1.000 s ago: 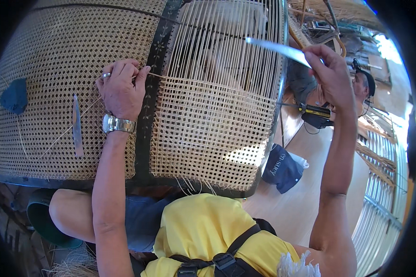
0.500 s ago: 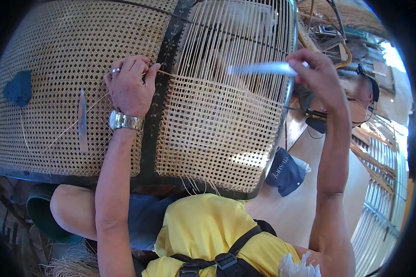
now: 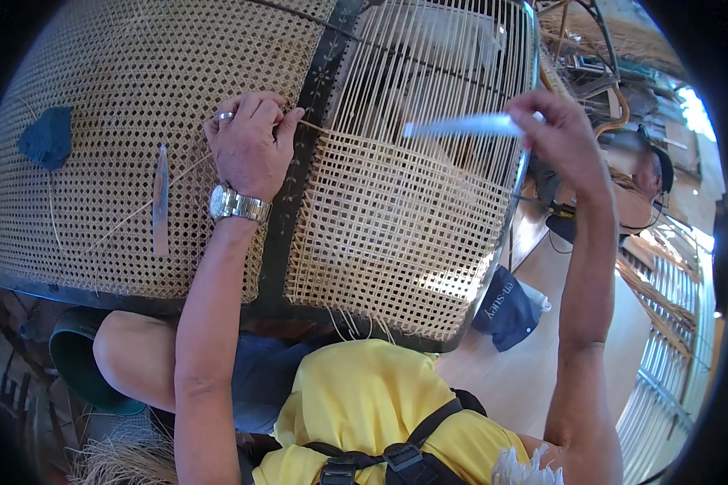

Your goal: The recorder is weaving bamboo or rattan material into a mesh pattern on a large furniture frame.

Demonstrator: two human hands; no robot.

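Note:
My left hand [image 3: 256, 145] rests at the dark patterned frame strip [image 3: 319, 73], fingers bent and closed on a thin cane strand [image 3: 182, 171]. That strand trails down-left from the hand and comes out by the thumb toward the top woven row. In my right hand [image 3: 554, 133], raised over the far right side of the panel, is a pale, flat, tapered strip tool [image 3: 461, 126], blurred, its narrow tip pointing left. Beneath it, the right cane panel [image 3: 388, 218] is closely woven on the near part, with only lengthwise strands on the far part.
The left cane panel [image 3: 121, 73] carries a dark blue lump of cloth or similar [image 3: 46, 137] and another pale tapered strip [image 3: 161, 202]. A dark blue bag [image 3: 505, 309] lies right of the frame. Another person [image 3: 635, 174] is at the far right. A green bucket [image 3: 85, 380] stands near my knee.
The whole view has shifted slightly, with the panels appearing farther right. Both hands keep nearly the same places on the work, and the right still holds the tapered strip tool.

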